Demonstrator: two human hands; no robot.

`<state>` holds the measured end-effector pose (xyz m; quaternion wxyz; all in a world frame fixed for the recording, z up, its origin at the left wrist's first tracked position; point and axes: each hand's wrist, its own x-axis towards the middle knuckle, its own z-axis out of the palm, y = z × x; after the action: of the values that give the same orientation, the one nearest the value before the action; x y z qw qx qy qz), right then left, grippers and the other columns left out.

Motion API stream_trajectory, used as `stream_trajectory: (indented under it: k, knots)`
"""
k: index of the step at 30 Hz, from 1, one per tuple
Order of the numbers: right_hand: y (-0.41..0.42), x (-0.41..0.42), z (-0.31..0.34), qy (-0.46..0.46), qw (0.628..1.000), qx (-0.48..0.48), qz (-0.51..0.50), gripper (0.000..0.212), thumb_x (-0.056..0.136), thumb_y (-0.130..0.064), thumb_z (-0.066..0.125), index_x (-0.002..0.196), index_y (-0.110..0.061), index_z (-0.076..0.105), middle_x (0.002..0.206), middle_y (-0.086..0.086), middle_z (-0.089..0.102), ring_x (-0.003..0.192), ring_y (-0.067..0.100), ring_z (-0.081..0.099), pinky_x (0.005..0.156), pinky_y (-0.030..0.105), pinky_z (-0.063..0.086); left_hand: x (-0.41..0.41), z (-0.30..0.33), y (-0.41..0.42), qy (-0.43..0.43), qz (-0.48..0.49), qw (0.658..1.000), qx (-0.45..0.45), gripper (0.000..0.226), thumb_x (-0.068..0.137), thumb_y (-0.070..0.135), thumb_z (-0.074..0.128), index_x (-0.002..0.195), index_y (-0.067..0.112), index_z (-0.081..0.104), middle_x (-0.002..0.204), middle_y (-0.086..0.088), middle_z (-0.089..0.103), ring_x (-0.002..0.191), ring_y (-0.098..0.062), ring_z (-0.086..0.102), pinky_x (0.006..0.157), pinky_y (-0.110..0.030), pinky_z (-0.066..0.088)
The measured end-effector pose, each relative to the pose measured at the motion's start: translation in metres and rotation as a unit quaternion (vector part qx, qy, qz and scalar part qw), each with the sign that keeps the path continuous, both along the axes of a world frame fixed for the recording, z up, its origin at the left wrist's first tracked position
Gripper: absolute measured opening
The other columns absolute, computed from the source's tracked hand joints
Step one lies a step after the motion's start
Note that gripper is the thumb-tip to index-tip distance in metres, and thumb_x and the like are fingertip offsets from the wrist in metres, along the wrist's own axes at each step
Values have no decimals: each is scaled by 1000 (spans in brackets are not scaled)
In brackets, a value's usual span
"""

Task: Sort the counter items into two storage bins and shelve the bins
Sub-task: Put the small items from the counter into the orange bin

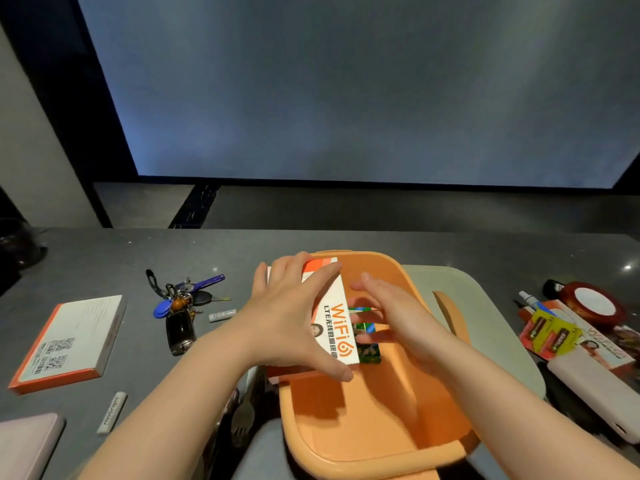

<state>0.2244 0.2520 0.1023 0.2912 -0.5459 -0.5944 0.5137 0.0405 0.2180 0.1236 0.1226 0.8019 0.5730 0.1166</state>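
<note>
An orange storage bin point(374, 431) stands at the counter's middle, nested over a pale grey-green bin point(485, 306). My left hand point(291, 313) grips a white and orange WiFi box point(337, 323), fingers over its far end and thumb at its near corner, holding it on the bin's left rim. My right hand point(391, 313) is inside the bin with straight fingers touching small green packets point(367, 337) beside the box.
Left of the bins lie a bunch of keys point(180, 306), two small batteries point(221, 315), and an orange-edged box point(72, 341). On the right sit a battery pack point(550, 336), a red tape roll point(588, 303), a pen and a pink power bank point(599, 396).
</note>
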Motion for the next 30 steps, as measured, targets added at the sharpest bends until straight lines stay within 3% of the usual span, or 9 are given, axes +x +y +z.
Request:
stream_trajectory:
  k: [4, 8, 10, 13, 17, 20, 23, 26, 30]
  knots:
    - [-21, -2, 0, 48, 998, -35, -6, 35, 88, -29, 65, 120, -30, 50, 98, 1, 73, 83, 15, 72, 69, 29, 55, 14, -11, 2, -13, -14, 999, 29, 130, 39, 81, 69, 142, 45, -1, 150, 11, 7, 141, -14, -2, 114, -58, -3]
    - [-14, 4, -5, 53, 993, -52, -96, 33, 92, -19, 59, 123, -21, 48, 99, 7, 72, 83, 21, 71, 75, 39, 57, 10, -32, -5, -108, 59, 990, 66, 113, 50, 88, 52, 144, 43, 8, 156, 13, -2, 143, -9, -9, 118, -49, -3]
    - [-7, 8, -10, 5, 993, -37, -115, 28, 96, -20, 52, 123, -20, 44, 96, 6, 71, 80, 20, 70, 70, 37, 56, 1, -49, -11, -190, 133, 971, 64, 87, 71, 79, 39, 145, 38, 18, 157, 12, 4, 143, -6, -5, 118, -38, 0]
    - [6, 3, -23, -86, 988, -23, -128, 26, 100, -22, 42, 126, -22, 40, 97, 5, 68, 83, 23, 69, 68, 36, 54, -9, -71, -21, -277, 181, 943, 11, 62, 92, 48, 46, 147, 32, 22, 157, 10, 13, 144, -7, 5, 117, -33, 7]
    - [28, -12, -44, -216, 968, -21, -125, 33, 99, -14, 35, 132, -15, 37, 116, 12, 61, 97, 28, 62, 64, 34, 49, -5, -79, -28, -293, 163, 942, -4, 57, 97, 36, 43, 148, 33, 18, 155, 16, 12, 141, -1, 10, 116, -29, 10]
    - [40, -19, -59, -283, 950, -20, -128, 37, 97, -9, 38, 134, -10, 36, 129, 15, 55, 113, 32, 56, 79, 35, 47, -5, -80, -27, -291, 166, 942, -13, 57, 98, 35, 41, 148, 34, 15, 156, 18, 7, 143, -3, 8, 117, -32, 11]
    - [42, -21, -69, -370, 921, 43, -115, 41, 97, -17, 47, 136, -11, 36, 138, 11, 47, 125, 30, 47, 98, 38, 42, -7, -83, -26, -292, 163, 942, -18, 57, 98, 36, 40, 148, 37, 13, 156, 21, 5, 143, -2, 7, 118, -33, 11]
    - [33, -27, -72, -433, 887, 158, -27, 50, 93, -38, 51, 137, -17, 36, 144, 10, 38, 133, 29, 33, 107, 41, 34, -6, -85, -26, -302, 160, 940, -11, 56, 98, 35, 41, 147, 38, 14, 153, 24, 4, 142, -1, 7, 116, -29, 10]
    - [23, -39, -79, -511, 839, 143, 123, 73, 86, -64, 43, 147, -32, 21, 160, 9, 3, 147, 32, -4, 115, 53, 9, -5, -86, -25, -317, 162, 934, -9, 56, 98, 31, 42, 147, 36, 16, 147, 29, 3, 141, 1, 8, 115, -26, 10]
